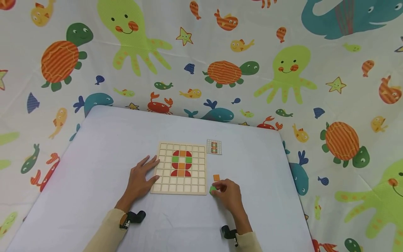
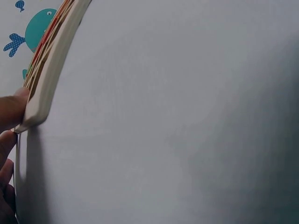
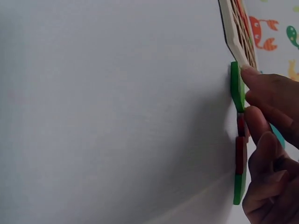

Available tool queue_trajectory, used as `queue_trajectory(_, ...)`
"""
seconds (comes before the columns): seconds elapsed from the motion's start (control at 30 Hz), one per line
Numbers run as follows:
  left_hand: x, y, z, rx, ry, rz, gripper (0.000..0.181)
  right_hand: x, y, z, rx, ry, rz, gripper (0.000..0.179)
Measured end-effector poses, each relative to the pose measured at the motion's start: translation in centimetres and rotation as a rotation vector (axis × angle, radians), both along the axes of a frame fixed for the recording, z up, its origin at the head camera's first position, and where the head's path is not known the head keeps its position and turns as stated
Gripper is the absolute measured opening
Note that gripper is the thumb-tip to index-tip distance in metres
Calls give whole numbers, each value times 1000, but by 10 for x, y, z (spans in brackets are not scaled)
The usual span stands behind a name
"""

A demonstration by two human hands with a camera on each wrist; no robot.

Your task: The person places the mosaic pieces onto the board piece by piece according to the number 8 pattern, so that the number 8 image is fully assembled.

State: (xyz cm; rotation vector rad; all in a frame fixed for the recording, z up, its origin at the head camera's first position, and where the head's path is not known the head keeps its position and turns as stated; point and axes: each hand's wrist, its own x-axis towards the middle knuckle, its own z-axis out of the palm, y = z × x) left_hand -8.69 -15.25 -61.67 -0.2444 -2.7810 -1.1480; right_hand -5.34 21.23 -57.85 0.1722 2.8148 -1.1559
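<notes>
- Pinching the green tile [image 1: 212, 189], the right hand [image 1: 229, 195] had its thumb and fingertips clamped on the piece, which was partly covered by them; it was just outside the right rim of the wooden board [image 1: 187, 189], near the lower corner, and whether it touched the white cloth [image 1: 126, 129] I could not tell
- Spread apart, the fingers and thumb of the left hand [image 1: 140, 176] rested at the board's left edge, the thumb on the rim
- In the board's grid, red curved pieces [image 1: 175, 153] flanked orange squares [image 1: 182, 166] in three rows, and two green squares [image 1: 175, 159] sat in the row below the topmost
- Just past the right fingertips lay a loose orange tile [image 1: 216, 177], apart from the board
- Below those fingers, in the right wrist view, showed a red piece [image 3: 240, 156] and another green piece [image 3: 238, 189]; the right hand blocked them from the head view
- Beside the board's upper right corner lay a small pattern card [image 1: 214, 147]
</notes>
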Motion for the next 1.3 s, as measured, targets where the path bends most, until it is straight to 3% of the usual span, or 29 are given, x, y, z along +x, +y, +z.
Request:
queue_trajectory(0.2, 0, 0, -1, 1, 23, 0, 64, 8, -5, 0, 122, 20, 2, 22)
queue_trajectory(0.4, 0, 0, -2, 5, 35, -1, 64, 12, -10, -5, 140, 71, 16, 27)
queue_trajectory(0.6, 0, -1, -3, 4, 9, -5, 64, 13, -13, -6, -59, 96, -64, 21)
queue_trajectory(0.8, 1, -1, -3, 0, 25, 0, 64, 9, -26, -5, -223, 141, -139, 17)
queue_trajectory(1.3, 1, 0, -1, 9, -2, -7, 65, -7, -97, 2, -292, 128, -38, 6)
